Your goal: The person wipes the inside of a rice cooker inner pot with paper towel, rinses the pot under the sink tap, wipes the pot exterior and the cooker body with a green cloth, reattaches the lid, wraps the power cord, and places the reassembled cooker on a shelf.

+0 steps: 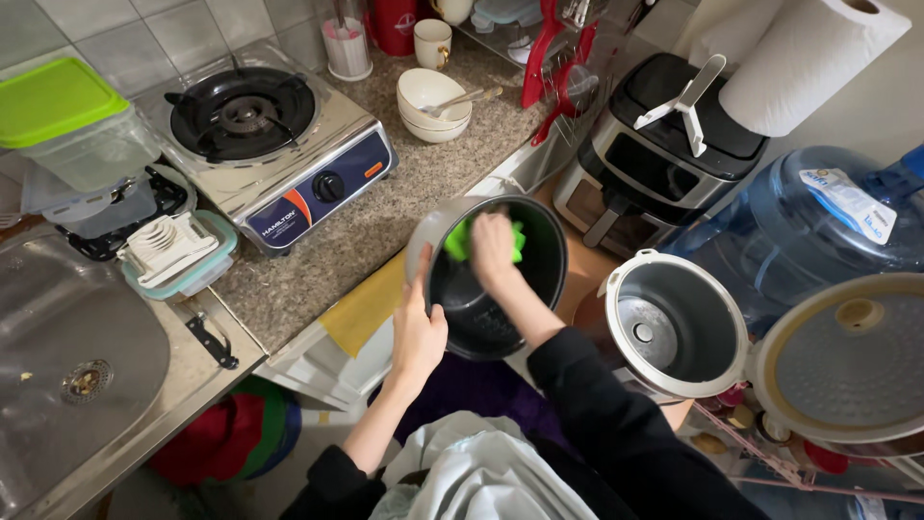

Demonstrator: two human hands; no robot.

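Beside granite counter (385,217), hand-held pot (539,260)

A single-burner gas stove (274,144) is being kept on the speckled counter (385,226), with stacked white bowls (435,104) just behind it. An open rice cooker (674,323) is being flanked by a black air fryer (664,154) and a blue water jug (799,231).
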